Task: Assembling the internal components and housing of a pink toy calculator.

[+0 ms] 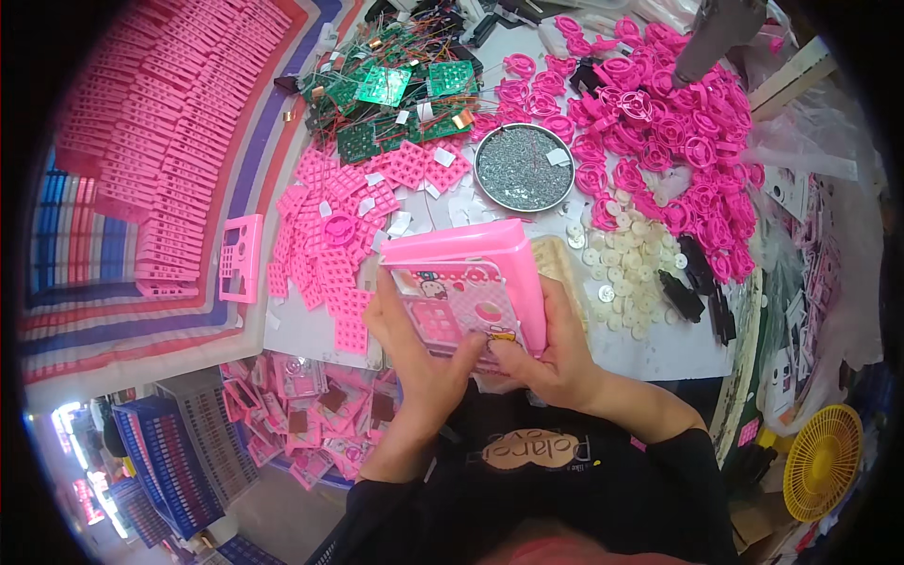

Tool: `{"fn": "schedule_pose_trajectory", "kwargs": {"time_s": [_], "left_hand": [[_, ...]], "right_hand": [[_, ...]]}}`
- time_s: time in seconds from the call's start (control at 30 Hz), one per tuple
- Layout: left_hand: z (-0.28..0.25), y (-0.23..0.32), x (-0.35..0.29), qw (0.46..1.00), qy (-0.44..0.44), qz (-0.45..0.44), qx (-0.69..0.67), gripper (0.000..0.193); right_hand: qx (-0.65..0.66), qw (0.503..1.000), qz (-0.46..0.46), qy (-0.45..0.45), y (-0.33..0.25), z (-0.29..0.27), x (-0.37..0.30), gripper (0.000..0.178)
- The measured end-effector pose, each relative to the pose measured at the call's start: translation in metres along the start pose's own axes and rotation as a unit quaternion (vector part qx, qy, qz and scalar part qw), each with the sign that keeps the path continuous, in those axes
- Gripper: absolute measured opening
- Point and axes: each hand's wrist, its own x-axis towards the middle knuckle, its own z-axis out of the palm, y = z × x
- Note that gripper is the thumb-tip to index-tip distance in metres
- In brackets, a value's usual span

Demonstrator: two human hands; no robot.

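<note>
A pink plastic toy casing (461,247) with a printed cartoon front panel is held up over the near edge of the worktable. It is tilted, and its panel shows a grid of square openings and a round hole. My left hand (414,348) grips the casing's left side, thumb on the lower front. Wrapped round the right side is my right hand (556,353), its thumb pressed on the panel's lower edge next to the left thumb. The fingers behind the casing are partly hidden. Just beyond it lie pink keypads (350,315) and white discs (617,292).
A round metal bowl of small screws (524,168) stands mid-table. Green circuit boards with wires (384,87) are heaped at the back, pink ring-shaped parts (650,113) at the right. Stacked pink casings (179,141) fill the left. Finished-looking pink pieces (320,414) lie below left; a yellow basket (822,461) sits right.
</note>
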Motion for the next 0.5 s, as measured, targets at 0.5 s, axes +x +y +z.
{"fn": "schedule_pose_trajectory", "kwargs": {"time_s": [0.5], "left_hand": [[0.010,0.000,-0.011,0.982,-0.007,-0.123,-0.145,0.110]], "right_hand": [[-0.140,0.983,-0.009,-0.122,-0.004,-0.019,0.006,0.065]]}}
